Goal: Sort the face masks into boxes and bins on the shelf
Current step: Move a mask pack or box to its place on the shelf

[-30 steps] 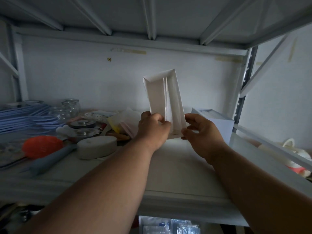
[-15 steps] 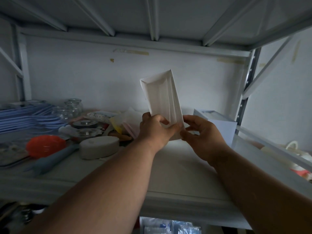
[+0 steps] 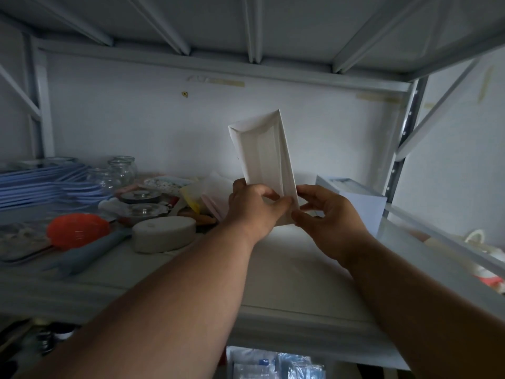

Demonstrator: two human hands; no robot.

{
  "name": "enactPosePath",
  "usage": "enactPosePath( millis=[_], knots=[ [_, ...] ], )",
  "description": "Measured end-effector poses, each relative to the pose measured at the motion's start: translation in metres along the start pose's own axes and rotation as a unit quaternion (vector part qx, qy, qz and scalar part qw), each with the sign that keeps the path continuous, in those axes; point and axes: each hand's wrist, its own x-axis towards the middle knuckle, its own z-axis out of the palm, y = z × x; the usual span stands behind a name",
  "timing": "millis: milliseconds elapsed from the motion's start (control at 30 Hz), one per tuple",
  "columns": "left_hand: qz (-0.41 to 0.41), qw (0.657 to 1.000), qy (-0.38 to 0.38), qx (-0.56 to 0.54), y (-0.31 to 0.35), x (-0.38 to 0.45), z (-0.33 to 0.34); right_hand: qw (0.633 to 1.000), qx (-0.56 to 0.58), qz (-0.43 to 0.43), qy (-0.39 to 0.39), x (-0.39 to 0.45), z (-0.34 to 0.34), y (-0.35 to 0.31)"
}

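Fingers point(image 3: 269, 194) of the left hand point(image 3: 252, 207) curl round the lower end of the white folded face mask point(image 3: 263, 162), thumb tip pressing its front face; fingers of the right hand point(image 3: 328, 214) pinch the mask's lower right edge from the other side.

Item: white folded face mask, long rectangle of pleated fabric, lengthwise folds visible down its front. Held upright above the middle of the pale grey metal shelf board point(image 3: 287, 266), top end leaning slightly left, top corners creased inward. Bottom end hidden behind both hands; whether it touches the board cannot be told.

Right of hands: white cardboard box point(image 3: 363, 203), top open, pale blue contents showing, standing near the perforated grey upright post point(image 3: 404, 140) at the shelf's right far corner.

Left of hands: clutter fills the left half of the board. Grey oval pad point(image 3: 164, 233), orange mesh ball point(image 3: 78, 229), grey-blue long handle point(image 3: 90, 253), clear glass jars point(image 3: 120, 169), stacked pale blue trays point(image 3: 41, 184), round metal lids point(image 3: 142, 202), yellow and pink soft packets point(image 3: 202, 201).

Open room: bare board from the hands to the near edge, and between the hands and the white box. White back wall point(image 3: 136, 127) behind; underside of the upper shelf point(image 3: 254, 26) overhead, with ribs.

Below near edge: clear-wrapped blue packs point(image 3: 276, 363) on the level beneath.
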Motion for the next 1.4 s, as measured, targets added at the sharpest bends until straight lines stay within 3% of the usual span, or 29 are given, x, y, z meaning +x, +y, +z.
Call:
enactPosePath(
  millis=[233,667,933,1200,1400],
  knots=[
    [0.002,0.999,-0.032,-0.035,0.0,-0.001,0.002,1.0,0.027,0.006,0.005,0.0,0.0,0.0],
    [0.003,0.999,0.011,-0.034,0.0,0.0,-0.001,0.999,0.044,0.013,-0.016,-0.001,0.005,-0.006],
    [0.006,0.999,-0.033,-0.01,0.004,-0.004,-0.003,0.999,0.002,0.034,-0.001,0.001,0.002,-0.005],
    [0.06,0.994,-0.062,-0.06,0.014,-0.007,-0.007,0.995,-0.005,0.058,0.08,0.004,-0.003,-0.003],
    [0.147,0.984,-0.015,-0.102,0.014,-0.003,-0.004,0.998,0.014,0.031,0.061,0.001,-0.004,-0.012]
  ],
)
